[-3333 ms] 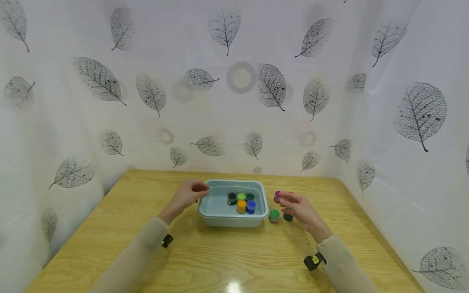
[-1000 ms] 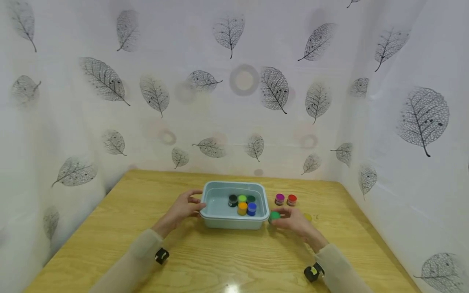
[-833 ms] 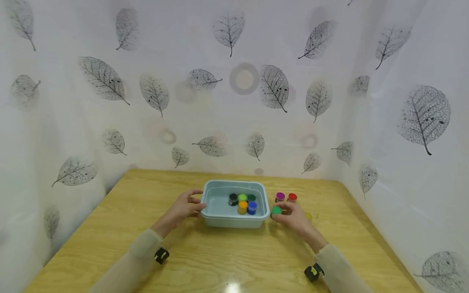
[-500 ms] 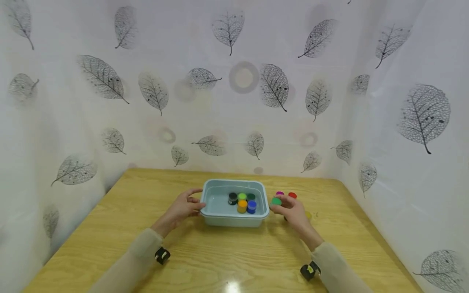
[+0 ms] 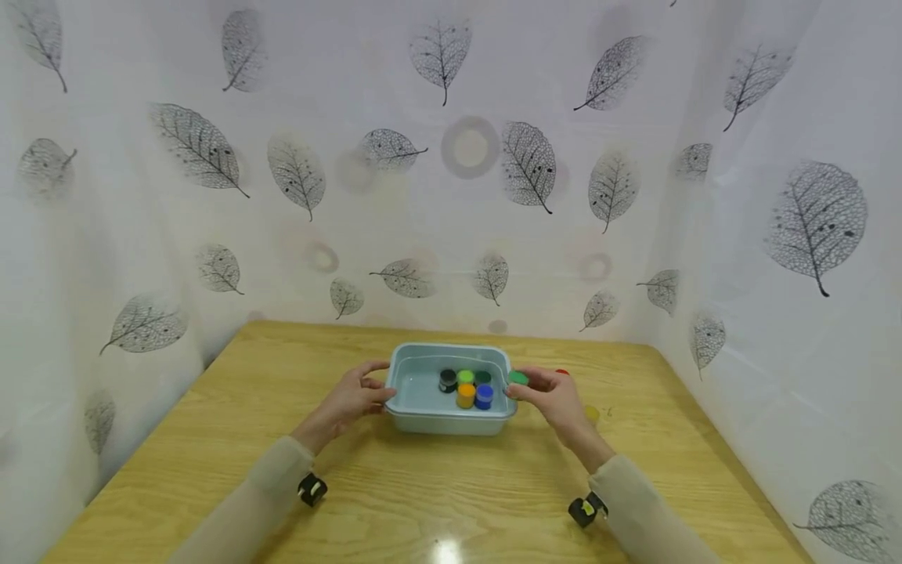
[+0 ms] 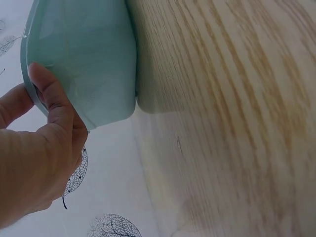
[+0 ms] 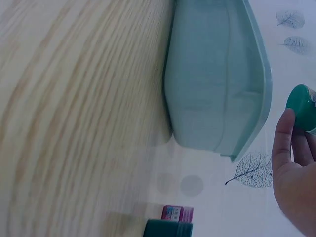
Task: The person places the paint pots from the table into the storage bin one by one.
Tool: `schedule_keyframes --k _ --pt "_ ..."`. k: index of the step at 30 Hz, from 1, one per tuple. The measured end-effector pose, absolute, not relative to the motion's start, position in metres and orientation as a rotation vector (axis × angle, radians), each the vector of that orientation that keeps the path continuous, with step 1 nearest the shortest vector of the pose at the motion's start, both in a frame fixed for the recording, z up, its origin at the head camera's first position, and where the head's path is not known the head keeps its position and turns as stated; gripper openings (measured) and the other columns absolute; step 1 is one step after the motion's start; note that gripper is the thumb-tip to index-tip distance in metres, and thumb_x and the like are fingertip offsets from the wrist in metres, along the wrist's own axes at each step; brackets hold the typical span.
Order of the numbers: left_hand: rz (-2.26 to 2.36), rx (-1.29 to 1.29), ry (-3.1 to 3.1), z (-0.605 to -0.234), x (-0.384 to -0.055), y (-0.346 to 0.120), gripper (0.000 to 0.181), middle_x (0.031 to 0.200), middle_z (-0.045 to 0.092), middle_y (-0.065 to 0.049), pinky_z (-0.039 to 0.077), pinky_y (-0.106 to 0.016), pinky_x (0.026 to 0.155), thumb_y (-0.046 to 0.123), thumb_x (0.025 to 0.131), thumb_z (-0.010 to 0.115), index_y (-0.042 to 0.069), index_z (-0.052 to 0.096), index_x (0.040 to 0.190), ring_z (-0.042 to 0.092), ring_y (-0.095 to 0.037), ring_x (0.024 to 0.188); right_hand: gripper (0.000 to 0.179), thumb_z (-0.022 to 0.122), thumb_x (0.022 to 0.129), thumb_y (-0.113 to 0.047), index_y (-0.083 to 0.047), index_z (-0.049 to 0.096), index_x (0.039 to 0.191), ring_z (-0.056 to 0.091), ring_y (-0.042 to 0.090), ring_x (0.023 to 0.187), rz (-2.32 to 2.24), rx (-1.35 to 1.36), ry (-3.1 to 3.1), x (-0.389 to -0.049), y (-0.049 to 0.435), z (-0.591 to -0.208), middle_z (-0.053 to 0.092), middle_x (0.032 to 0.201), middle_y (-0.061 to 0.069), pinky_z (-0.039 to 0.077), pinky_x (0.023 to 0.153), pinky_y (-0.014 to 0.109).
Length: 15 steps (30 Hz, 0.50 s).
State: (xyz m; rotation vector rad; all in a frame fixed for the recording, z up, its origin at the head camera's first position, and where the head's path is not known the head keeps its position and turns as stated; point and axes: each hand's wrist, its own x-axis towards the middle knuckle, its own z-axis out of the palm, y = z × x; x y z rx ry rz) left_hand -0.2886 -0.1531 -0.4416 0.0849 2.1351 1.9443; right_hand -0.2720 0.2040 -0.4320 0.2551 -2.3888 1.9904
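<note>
A light blue plastic basin [image 5: 451,424] stands on the table. My left hand [image 5: 350,403] pinches its left rim, with thumb and fingers on either side in the left wrist view. My right hand [image 5: 561,403] holds a small green paint jar [image 5: 517,379] at the basin's right rim; in the right wrist view that green jar [image 7: 301,108] is raised above rim height. Inside the basin, toward the right, sit several jars: a black jar [image 5: 448,381], a light green jar [image 5: 466,377], a dark green jar [image 5: 482,378], an orange jar [image 5: 466,395] and a blue jar [image 5: 483,397].
Right of the basin, mostly behind my right hand, are a red jar [image 5: 561,372] and a yellow jar [image 5: 592,413]. The right wrist view also shows a purple jar [image 7: 177,213] and a dark-lidded jar [image 7: 168,228]. A leaf-print curtain [image 5: 465,227] encloses the wooden table [image 5: 395,493].
My left hand has come down onto the basin's left rim. My right hand has taken the green jar from the table, lifted it and brought it left to the right rim.
</note>
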Motion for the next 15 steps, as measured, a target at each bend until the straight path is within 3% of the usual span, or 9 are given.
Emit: schedule_keyframes --k 4,15 --pt "1.949 0.092 2.14 -0.443 -0.289 -0.152 0.064 0.096 0.059 -0.009 0.06 -0.034 0.073 0.003 0.09 0.068 0.004 0.039 0.146 0.062 -0.016 0.076 0.053 0.082 0.08 -0.022 0.001 0.064 0.125 0.065 0.013 0.089 1.968 0.332 -2.43 -0.27 0.197 -0.43 0.071 0.097 -0.002 0.058 0.08 0.029" --pt "1.944 0.102 2.137 -0.444 -0.289 -0.153 0.064 0.095 0.058 -0.008 0.059 -0.032 0.072 0.001 0.091 0.066 0.005 0.037 0.148 0.062 -0.016 0.076 0.044 0.078 0.085 -0.025 -0.007 0.067 0.123 0.068 0.014 0.096 1.915 0.49 -2.585 -0.275 0.174 -0.429 0.073 0.108 0.006 0.055 0.093 0.047"
